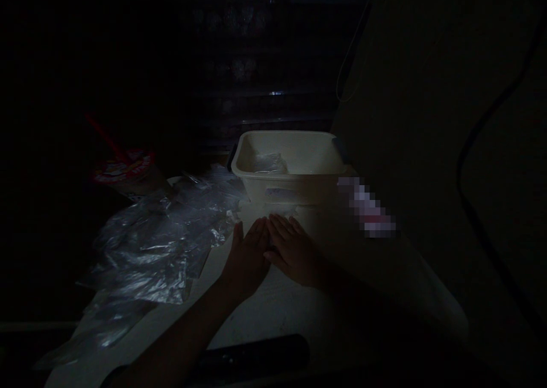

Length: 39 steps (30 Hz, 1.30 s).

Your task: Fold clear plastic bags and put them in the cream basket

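My left hand (248, 260) lies flat, palm down, on the white tabletop (256, 314), its thumb spread from the fingers. Beside it and touching it at the fingertips, my right hand (294, 251) also rests with its fingers stretched out. Whatever may lie beneath the palms is hidden. Just beyond the fingertips stands a pale plastic bin (294, 186), with a small clear plastic packet (270, 163) inside. A pile of clear plastic bags (158, 245) spreads to the left of my hands.
A cup with a red patterned lid (123, 167) and red straw stands behind the bags at the left. A pixelated item (370, 211) lies right of the bin. Near the front edge is a long dark object (256, 356). A dark cable (459, 171) hangs at the right.
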Motion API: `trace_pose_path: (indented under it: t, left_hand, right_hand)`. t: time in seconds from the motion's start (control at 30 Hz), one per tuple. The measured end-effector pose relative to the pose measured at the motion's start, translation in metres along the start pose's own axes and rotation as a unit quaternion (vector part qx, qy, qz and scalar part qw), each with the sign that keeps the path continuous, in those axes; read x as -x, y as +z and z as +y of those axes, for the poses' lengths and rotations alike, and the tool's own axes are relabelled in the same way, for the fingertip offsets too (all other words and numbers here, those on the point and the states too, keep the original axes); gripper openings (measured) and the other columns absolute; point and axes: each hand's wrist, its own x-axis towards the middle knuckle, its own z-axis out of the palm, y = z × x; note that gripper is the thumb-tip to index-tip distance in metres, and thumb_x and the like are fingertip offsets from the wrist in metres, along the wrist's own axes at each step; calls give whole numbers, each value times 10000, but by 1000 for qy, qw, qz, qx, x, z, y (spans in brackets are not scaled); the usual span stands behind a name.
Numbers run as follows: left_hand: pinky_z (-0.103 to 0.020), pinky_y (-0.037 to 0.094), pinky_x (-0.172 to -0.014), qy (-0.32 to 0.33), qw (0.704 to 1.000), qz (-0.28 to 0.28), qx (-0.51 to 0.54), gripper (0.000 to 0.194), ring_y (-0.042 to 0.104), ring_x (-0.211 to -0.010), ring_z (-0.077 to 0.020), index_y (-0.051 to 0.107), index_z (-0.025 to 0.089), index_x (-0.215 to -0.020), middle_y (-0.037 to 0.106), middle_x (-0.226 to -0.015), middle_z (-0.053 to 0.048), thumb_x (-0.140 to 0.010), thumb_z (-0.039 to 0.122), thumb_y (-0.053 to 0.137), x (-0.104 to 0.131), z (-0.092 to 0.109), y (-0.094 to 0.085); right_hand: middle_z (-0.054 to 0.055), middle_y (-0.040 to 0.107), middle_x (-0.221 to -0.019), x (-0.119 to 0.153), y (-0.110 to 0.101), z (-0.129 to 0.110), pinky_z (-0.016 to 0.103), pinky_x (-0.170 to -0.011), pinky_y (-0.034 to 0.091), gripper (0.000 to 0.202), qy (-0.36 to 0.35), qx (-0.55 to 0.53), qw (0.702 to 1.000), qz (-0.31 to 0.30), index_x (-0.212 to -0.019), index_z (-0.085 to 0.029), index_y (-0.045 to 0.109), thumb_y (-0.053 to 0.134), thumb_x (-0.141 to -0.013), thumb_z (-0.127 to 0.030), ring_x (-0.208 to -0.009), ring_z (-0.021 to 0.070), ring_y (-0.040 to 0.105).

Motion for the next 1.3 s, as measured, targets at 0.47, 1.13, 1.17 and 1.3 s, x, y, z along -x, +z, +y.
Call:
trace_pose_path:
  t: [0.47, 1.13, 1.17, 1.3]
  left_hand:
    - [-500, 80, -946, -5, 999, -26, -30, 503, 143, -1211, -227, 242, 47, -1236, 228, -1313, -143, -793, 284, 245, 3, 1, -2]
    - [-507, 95, -935, 3, 998, 9, -54, 472, 160, -1207, -235, 266, 55, -1224, 262, -1300, -150, -794, 249, 253, 3, 0, 3]
    - [-511, 97, -933, 2, 999, 4, -52, 472, 164, -1206, -237, 269, 52, -1222, 262, -1299, -152, -795, 251, 249, 3, 1, 2]
    - [-514, 102, -930, 2, 999, -15, -40, 482, 161, -1206, -240, 261, 41, -1224, 244, -1304, -159, -799, 266, 234, 2, 2, -3]
  right_hand:
    - [136, 275, -1294, 3, 2, 1, 446, -963, 123, 559, 7, 43, 999, -17, -1233, -62, 280, 221, -812, -425, -1193, 230, 196]
    - [158, 286, -1283, 4, 0, 0, 435, -967, 135, 574, 5, 41, 999, -20, -1219, -39, 303, 244, -805, -432, -1194, 243, 195]
    - [158, 287, -1283, 3, 1, 0, 431, -969, 134, 576, 6, 41, 999, -20, -1219, -39, 303, 244, -804, -435, -1194, 243, 195]
    - [153, 282, -1287, 3, 2, 1, 425, -969, 140, 578, 7, 41, 999, -20, -1222, -43, 299, 238, -804, -438, -1196, 242, 191]
